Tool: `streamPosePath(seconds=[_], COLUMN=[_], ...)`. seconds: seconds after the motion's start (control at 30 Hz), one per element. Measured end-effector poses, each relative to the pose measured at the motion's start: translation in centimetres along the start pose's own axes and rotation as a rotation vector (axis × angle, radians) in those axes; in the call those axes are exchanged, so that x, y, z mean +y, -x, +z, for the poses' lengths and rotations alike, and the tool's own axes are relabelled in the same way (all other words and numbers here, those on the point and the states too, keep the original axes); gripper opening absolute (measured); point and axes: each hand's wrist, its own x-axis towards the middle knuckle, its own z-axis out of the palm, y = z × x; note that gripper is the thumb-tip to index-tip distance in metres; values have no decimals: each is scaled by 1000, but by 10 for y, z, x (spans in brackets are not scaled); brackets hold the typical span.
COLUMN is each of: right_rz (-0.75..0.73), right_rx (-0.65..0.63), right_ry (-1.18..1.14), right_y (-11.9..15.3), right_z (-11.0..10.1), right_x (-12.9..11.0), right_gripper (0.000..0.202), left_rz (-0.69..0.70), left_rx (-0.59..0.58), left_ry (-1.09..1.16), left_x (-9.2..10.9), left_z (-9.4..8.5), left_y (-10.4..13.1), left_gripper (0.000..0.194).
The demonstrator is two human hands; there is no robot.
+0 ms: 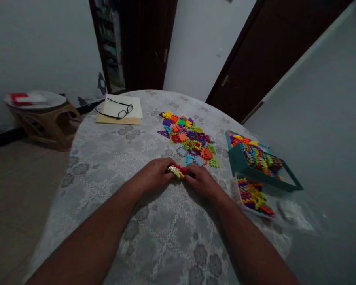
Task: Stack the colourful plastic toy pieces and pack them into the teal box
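Note:
Between my two hands, low over the middle of the table, is a small cluster of plastic interlocking pieces [176, 171], pale yellow and white on one side and red on the other. My left hand [156, 174] has its fingers closed on the cluster's left end. On the other end, my right hand [202, 179] grips the red part. The fingers cover much of the cluster, so its full shape is hidden. Just beyond my hands lies a loose pile of colourful interlocking pieces [192, 135], in orange, purple, green, red, yellow and blue.
A teal box [235, 160] of colourful pieces stands at the right, with a clear plastic tub [239, 198] of more pieces before it. Black glasses [122, 114] rest on papers [135, 103] at the back left. A stool [52, 118] stands beyond the patterned tablecloth [106, 158].

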Motion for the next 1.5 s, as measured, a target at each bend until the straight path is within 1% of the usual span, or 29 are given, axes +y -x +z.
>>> streamPosePath(seconds=[0.2, 0.3, 0.43, 0.5, 0.57, 0.6, 0.67, 0.73, 0.77, 0.8, 0.83, 0.9, 1.0, 1.13, 1.2, 1.27, 1.33, 1.4, 1.47, 1.5], right_rz=[-29, -61, -110, -125, -123, -113, -65, 35, 102, 175, 248, 362, 429, 378, 356, 343, 301, 208, 121, 95], right_rx=[-78, -100, -101, -99, -86, -51, 93, 271, 332, 361, 359, 308, 243, 261, 297, 358, 441, 505, 520, 504], right_ry=[-30, -25, -2, 13, 36, 61, 162, 323, 410, 488, 554, 642, 708, 730, 713, 687, 646, 574, 472, 414], right_y=[0, 0, -1, 0, 0, 0, 0, 0, 1, 1, 2, 3, 4, 3, 2, 0, -1, -2, -3, -3], right_z=[-1, -3, -2, -1, -1, -2, -3, -6, -8, -10, -11, -14, -15, -15, -18, -22, -26, -26, -20, -15], right_x=[-4, -5, -9, -11, -8, -6, 2, 11, 15, 18, 21, 25, 29, 35, 37, 37, 34, 27, 17, 12], right_gripper=[16, 19, 20, 22, 31, 36, 40, 37, 36, 36, 37, 35, 27, 22, 19, 20, 24, 27, 30, 30], left_rz=[2, -5, 11, 11, -6, -14, -24, -23, -21, -20, -19, -21, -25, -14, -10, -5, -4, -2, 4, 5], left_rx=[49, 47, 32, 25, 12, 6, 6, 9, 9, 9, 9, 9, 11, 10, 3, -2, -2, -4, -6, -3], left_ry=[-4, -2, -15, -14, -9, -5, 6, 19, 23, 25, 26, 28, 26, -6, -14, -19, -29, -37, -38, -35], left_x=[-2, -5, -6, -6, -6, -5, -4, -3, -2, -2, -2, -2, -4, -5, -5, -4, -3, -3, -3, -3], left_z=[0, 1, 2, 2, 1, 1, 0, 0, 0, 0, 0, 0, 1, 2, 1, 0, 0, 0, 0, 0], left_y=[0, -1, -1, -1, -1, -1, -1, 0, 1, 1, 1, 1, 0, 0, 0, 0, 0, 0, 0, 0], left_gripper=[18, 25, 35, 34, 29, 26, 22, 21, 21, 21, 22, 22, 23, 27, 27, 26, 28, 30, 30, 29])
